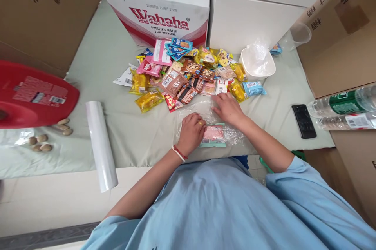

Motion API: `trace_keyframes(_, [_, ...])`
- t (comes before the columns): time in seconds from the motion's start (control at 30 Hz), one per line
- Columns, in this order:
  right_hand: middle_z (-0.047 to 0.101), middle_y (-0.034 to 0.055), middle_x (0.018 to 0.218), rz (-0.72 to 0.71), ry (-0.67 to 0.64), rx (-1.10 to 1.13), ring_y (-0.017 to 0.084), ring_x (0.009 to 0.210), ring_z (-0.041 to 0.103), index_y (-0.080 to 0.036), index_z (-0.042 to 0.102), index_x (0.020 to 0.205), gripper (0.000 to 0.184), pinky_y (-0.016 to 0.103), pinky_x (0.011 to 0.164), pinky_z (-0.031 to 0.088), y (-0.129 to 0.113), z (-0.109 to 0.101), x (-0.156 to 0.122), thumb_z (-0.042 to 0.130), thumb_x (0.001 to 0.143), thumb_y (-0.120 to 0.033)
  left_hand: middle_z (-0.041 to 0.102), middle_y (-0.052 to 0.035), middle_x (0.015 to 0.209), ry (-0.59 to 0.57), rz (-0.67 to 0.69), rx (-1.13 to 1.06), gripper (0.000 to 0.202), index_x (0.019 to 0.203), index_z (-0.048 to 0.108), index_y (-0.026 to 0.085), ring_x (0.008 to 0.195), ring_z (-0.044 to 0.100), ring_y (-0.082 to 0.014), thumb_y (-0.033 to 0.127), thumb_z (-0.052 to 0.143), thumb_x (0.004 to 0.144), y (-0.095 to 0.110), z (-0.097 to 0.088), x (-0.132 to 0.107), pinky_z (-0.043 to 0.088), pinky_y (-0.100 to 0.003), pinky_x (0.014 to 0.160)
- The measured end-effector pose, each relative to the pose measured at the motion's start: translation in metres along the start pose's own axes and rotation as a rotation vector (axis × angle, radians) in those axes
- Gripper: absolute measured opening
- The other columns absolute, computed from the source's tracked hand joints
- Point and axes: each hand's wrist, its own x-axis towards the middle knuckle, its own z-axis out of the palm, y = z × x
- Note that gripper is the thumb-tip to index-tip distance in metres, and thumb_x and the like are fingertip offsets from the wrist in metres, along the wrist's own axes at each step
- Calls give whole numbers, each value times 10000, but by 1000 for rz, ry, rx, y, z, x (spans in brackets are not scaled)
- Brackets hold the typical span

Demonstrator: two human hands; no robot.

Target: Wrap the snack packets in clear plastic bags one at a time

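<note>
A sheet of clear plastic film (196, 105) lies at the front of the cloth-covered table. My left hand (192, 131), with a ring and a beaded bracelet, is closed on the film's left part, fingers curled. To the right and farther forward, my right hand (230, 109) has its bent fingers on the film's upper edge. Between and below the hands is a pink and mint snack packet (214, 135), its left end partly covered by my left hand. Crumpled film (235, 137) bunches at the packet's right. Just beyond my fingers, a heap of wrapped snacks (173, 81) spreads out.
A roll of plastic film (101, 146) lies left, near a red container (35, 95) and several brown round pieces (42, 138). A white bowl (258, 70) holding clear plastic stands back right. A phone (304, 121) and bottles (346, 101) lie right. Boxes (164, 11) line the back.
</note>
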Motion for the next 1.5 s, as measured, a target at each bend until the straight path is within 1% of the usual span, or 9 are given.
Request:
trace_keyframes(0.2, [720, 145, 984, 36, -192, -16, 333, 1039, 566, -166, 733, 1016, 143, 435, 926, 421, -3, 7, 20, 624, 958, -237, 633, -66, 928, -54, 243, 125, 240, 1018, 748, 294, 956, 516, -257, 243, 515, 1040, 4, -6, -3, 338, -421, 822])
trace_keyframes(0.33, [665, 128, 1077, -96, -157, 85, 258, 978, 593, -167, 704, 985, 125, 345, 854, 428, -5, -15, 8, 595, 960, -222, 633, -64, 871, -90, 285, 179, 241, 1001, 729, 276, 918, 512, -255, 273, 494, 1058, 5, -5, -5, 311, -424, 790])
trace_keyframes(0.47, [655, 82, 999, -236, -162, 128, 210, 878, 596, -190, 668, 1043, 205, 294, 738, 403, -20, -30, -31, 475, 1038, -257, 650, -87, 886, 67, 79, 201, 204, 1025, 699, 240, 913, 528, -269, 268, 498, 1049, 9, 3, -13, 320, -432, 795])
trace_keyframes(0.67, [702, 58, 1042, -432, -289, 3, 215, 903, 600, -276, 670, 1313, 345, 301, 684, 365, -38, 6, -89, 430, 1072, -219, 651, -114, 933, 224, -254, 89, 158, 905, 612, 222, 948, 539, -315, 373, 660, 908, -7, 1, -34, 402, -466, 835])
trace_keyframes(0.93, [712, 59, 1118, -368, -364, 32, 219, 917, 610, -308, 695, 1336, 406, 293, 697, 378, -42, 12, -93, 505, 1014, -151, 631, -95, 1179, 370, -593, -350, 239, 1085, 552, 219, 1134, 567, -235, 325, 353, 1005, -58, -38, -21, 475, -448, 1040])
trace_keyframes(1.07, [707, 62, 1117, -357, -355, 114, 222, 947, 626, -307, 704, 1347, 403, 290, 751, 433, -40, 10, -90, 515, 1019, -170, 662, -118, 1240, 82, -462, -322, 251, 826, 628, 218, 1284, 526, -327, 459, 700, 838, -37, -49, -14, 357, -561, 1184])
trace_keyframes(1.17, [698, 81, 1141, -404, -301, 217, 223, 1006, 629, -269, 717, 1333, 383, 308, 858, 478, -36, 13, -91, 506, 1024, -185, 691, -93, 971, -115, -446, -336, 273, 726, 594, 223, 1008, 647, -305, 451, 729, 792, -11, -57, -21, 521, -526, 972])
trace_keyframes(1.3, [687, 96, 1128, -422, -273, 270, 247, 1014, 623, -235, 731, 1289, 348, 371, 921, 504, -37, 15, -97, 586, 974, -203, 648, 10, 691, -207, -519, -813, 271, 828, 582, 228, 650, 641, -186, 484, 657, 873, 28, -51, -23, 552, -337, 658])
trace_keyframes(1.5, [650, 144, 1327, -423, -258, 407, 304, 1224, 588, -217, 723, 1239, 311, 457, 1062, 480, -26, 1, -121, 642, 948, -287, 722, -90, 1024, -171, -325, -774, 285, 932, 731, 202, 973, 707, -211, 280, 459, 971, 50, -12, -16, 593, -391, 910])
